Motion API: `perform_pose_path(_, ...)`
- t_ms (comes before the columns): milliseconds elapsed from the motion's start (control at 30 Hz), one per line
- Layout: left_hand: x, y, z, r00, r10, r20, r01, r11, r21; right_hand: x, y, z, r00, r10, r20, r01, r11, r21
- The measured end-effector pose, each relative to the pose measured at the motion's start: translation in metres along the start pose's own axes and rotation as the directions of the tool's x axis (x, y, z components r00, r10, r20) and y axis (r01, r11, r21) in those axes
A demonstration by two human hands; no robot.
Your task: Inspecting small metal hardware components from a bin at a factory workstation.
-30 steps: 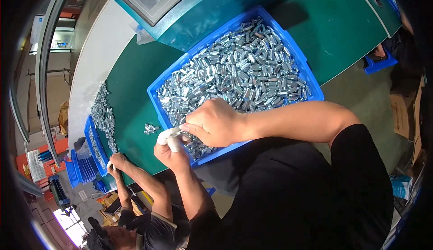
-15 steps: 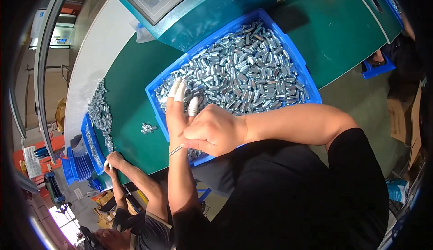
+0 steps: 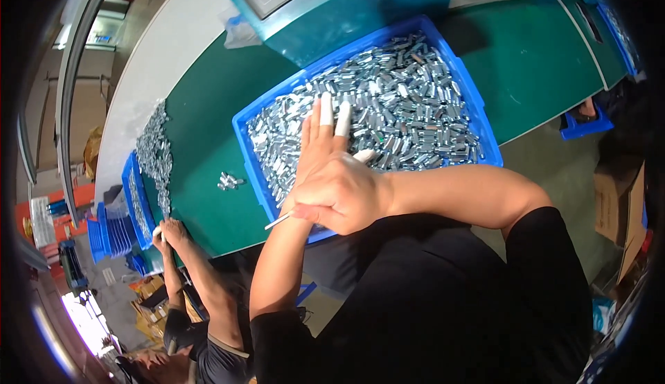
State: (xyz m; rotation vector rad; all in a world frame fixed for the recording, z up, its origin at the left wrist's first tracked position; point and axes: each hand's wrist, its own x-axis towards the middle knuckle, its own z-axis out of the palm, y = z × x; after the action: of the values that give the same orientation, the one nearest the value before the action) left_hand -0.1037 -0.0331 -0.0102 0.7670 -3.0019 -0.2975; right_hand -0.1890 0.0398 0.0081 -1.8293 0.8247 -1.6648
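Observation:
My left hand stretches over a blue bin heaped with small shiny hexagonal metal pieces. Its fingers are extended and apart; white covers sit on two fingers and the thumb. My right hand lies across the left wrist with its fingers curled. Between its thumb and fingers it pinches a thin pale band at that wrist. Whether the band runs all the way round is hidden.
A teal machine stands behind the bin on the green table. Several loose metal pieces lie left of the bin. Farther left, a co-worker's hands are beside a smaller blue tray and a metal heap.
My left hand has swung right over the bin and turned, its fingers pointing farther in. My right hand has moved slightly right and still grips the band at the wrist.

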Motion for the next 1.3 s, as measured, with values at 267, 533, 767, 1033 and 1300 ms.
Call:
perform_pose_path(267, -0.043, -0.023, -0.014, 0.970, -0.081, -0.231, 0.057, 0.992, -0.108, 0.007, 0.000, -0.008, 0.999, -0.043, -0.023, 0.043, 0.999, -0.006)
perform_pose_path(533, -0.147, -0.170, -0.001, 0.627, -0.492, -0.604, 0.517, 0.843, -0.149, 0.007, 0.000, -0.011, 0.995, 0.086, 0.041, -0.085, 0.996, -0.011)
perform_pose_path(767, -0.191, -0.158, 0.016, 0.612, -0.600, -0.515, 0.643, 0.757, -0.116, 0.006, 0.004, -0.011, 0.986, 0.160, 0.051, -0.159, 0.987, -0.025)
perform_pose_path(1033, -0.166, -0.086, -0.017, 0.453, -0.858, -0.243, 0.005, 0.275, -0.961, 0.006, 0.007, -0.012, 0.968, 0.233, 0.093, -0.228, 0.972, -0.064)
perform_pose_path(1300, -0.128, -0.020, -0.031, 0.687, -0.706, -0.171, -0.220, 0.023, -0.975, 0.008, 0.006, -0.008, 0.950, 0.283, 0.129, -0.277, 0.959, -0.066)
